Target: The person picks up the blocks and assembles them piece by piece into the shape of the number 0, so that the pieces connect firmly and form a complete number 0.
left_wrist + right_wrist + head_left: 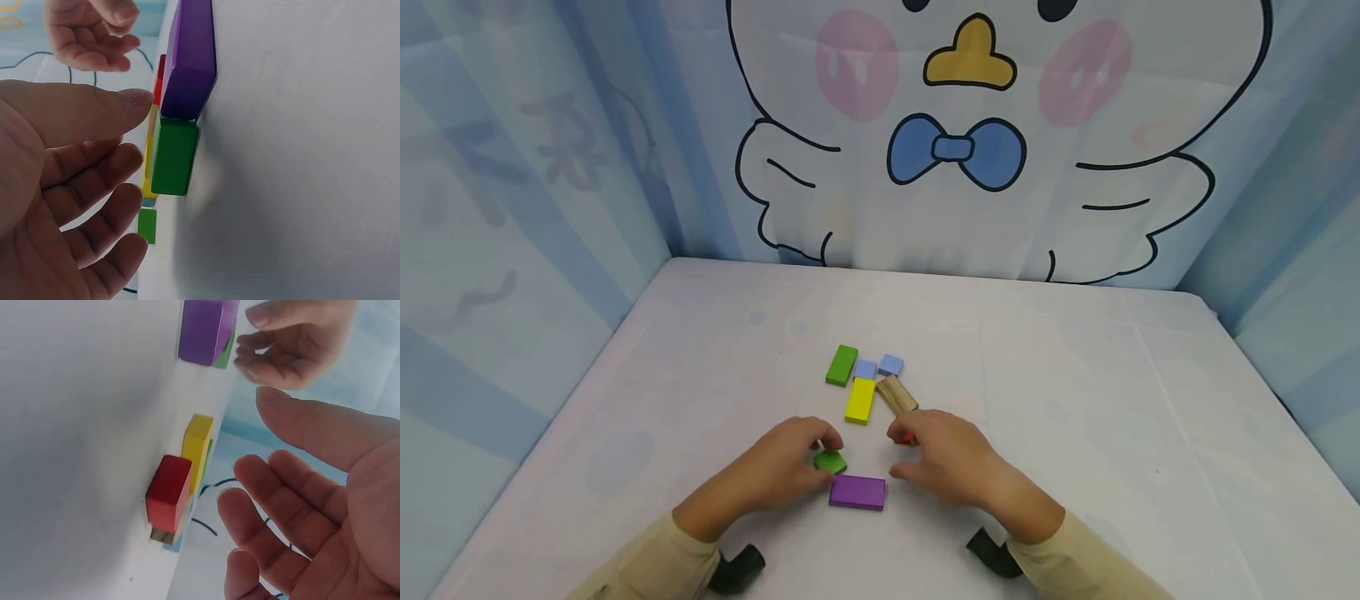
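My left hand [786, 462] hovers with loosely bent fingers beside a small green block [830, 463] and a purple rectangular block [857, 493]. In the left wrist view these two blocks lie end to end, and the thumb is close to them; whether it touches I cannot tell. Across from it, my right hand [955, 457] has its thumb and fingers apart with nothing between them. Below its fingers lies a red block [167, 494], mostly hidden in the head view. A yellow block [860, 402] and a wood-coloured block [897, 395] lie just beyond the hands.
Farther back are a longer green block [842, 365] and two light blue pieces, one left [866, 369] and one right [891, 365]. A white cloth covers the table [1075, 375]. Printed curtains [955, 225] stand behind and at both sides.
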The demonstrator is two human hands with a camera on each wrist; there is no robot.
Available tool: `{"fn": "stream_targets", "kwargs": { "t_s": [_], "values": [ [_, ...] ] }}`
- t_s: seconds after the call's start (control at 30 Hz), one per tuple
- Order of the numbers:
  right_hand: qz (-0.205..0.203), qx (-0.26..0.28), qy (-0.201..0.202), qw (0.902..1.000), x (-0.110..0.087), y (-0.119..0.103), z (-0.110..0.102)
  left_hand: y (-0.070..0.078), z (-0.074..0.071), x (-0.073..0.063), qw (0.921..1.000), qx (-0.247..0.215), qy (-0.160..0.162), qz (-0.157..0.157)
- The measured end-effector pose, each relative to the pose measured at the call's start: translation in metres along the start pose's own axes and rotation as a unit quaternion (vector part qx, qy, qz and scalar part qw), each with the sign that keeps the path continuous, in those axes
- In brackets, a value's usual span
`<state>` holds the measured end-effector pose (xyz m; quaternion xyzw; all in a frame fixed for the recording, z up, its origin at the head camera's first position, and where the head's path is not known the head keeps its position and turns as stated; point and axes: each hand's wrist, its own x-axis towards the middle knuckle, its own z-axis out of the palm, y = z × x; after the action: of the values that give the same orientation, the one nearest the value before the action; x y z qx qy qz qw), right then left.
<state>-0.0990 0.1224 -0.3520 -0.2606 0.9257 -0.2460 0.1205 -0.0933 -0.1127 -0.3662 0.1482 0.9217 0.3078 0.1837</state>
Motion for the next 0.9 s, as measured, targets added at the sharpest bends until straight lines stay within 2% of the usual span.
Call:
{"fn": "stream_targets", "kwargs": {
  "t_s": [0.37, 0.67, 0.9],
  "values": [
    [0.005, -0.012, 0.027, 0.9995, 0.002, 0.01, -0.005, 0.0, 0.005, -0.002, 0.9999, -0.005, -0.005, 0.016],
    [0.04, -0.013, 0.031, 0.9986, 0.005, 0.015, -0.005, 0.0, 0.007, -0.002, 0.9995, 0.005, 0.003, 0.031],
    [0.039, -0.01, 0.037, 0.9985, 0.008, 0.02, -0.002, 0.0, 0.006, -0.001, 0.9997, 0.006, -0.002, 0.025]
  ]
}}
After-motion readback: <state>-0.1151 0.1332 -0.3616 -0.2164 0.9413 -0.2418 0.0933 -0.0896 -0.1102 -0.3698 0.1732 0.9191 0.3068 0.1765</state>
